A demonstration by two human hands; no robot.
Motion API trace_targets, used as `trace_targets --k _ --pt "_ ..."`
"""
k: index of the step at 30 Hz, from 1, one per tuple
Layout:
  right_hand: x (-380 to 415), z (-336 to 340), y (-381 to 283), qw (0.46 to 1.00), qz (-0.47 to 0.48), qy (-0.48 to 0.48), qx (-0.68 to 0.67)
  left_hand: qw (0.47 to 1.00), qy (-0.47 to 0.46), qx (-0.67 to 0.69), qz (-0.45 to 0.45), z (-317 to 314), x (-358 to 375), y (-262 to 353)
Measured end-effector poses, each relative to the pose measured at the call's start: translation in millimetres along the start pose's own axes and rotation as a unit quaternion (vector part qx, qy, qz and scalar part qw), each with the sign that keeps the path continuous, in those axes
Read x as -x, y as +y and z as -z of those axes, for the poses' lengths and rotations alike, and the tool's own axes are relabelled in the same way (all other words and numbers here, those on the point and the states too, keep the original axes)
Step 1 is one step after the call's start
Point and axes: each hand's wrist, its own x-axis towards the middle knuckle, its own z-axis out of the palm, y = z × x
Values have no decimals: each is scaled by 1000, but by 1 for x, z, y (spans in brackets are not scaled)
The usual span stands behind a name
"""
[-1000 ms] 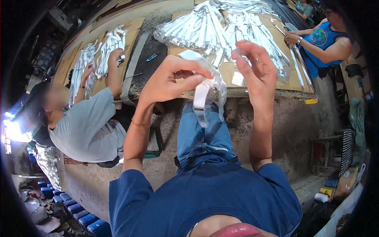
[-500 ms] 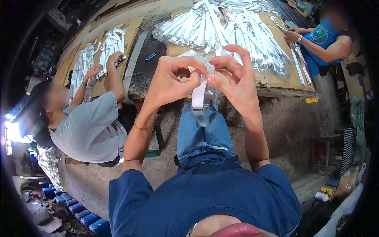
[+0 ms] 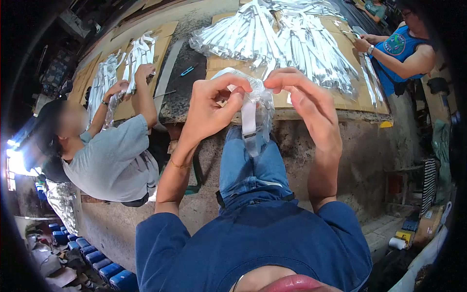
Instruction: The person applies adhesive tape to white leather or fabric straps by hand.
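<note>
My left hand (image 3: 214, 106) pinches the upper part of a clear plastic bag (image 3: 264, 121) between thumb and index finger. A folded white strap (image 3: 248, 116) hangs down with the bag, apparently inside it, and a metal buckle (image 3: 249, 135) shows near its lower end. My right hand (image 3: 311, 102) is closed at the bag's top right edge, thumb and index finger pressed on the plastic. What exactly lies between those fingertips is partly hidden. Both hands are held up in front of the table's near edge, above my legs.
Piles of bagged white straps (image 3: 243, 39) spread over cardboard (image 3: 221, 64) on the table. A teal cutter (image 3: 187, 71) lies on the dark tabletop. One co-worker (image 3: 104, 155) handles straps at left; another (image 3: 404, 56) stands at right. Blue containers (image 3: 109, 270) line the lower left floor.
My right hand has shifted right, and its raised, spread fingers have folded in to a pinch at the bag's edge. My left hand keeps its pinch. The bag has moved slightly.
</note>
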Motion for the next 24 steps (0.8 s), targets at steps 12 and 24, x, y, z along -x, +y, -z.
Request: trace_targets --k 12,24 --pt "-14 -17 8 973 29 1 231 1000 -5 -20 -13 0 4 -1" --pt "-17 -22 6 943 41 26 330 998 25 -24 -49 -4 1 -14"
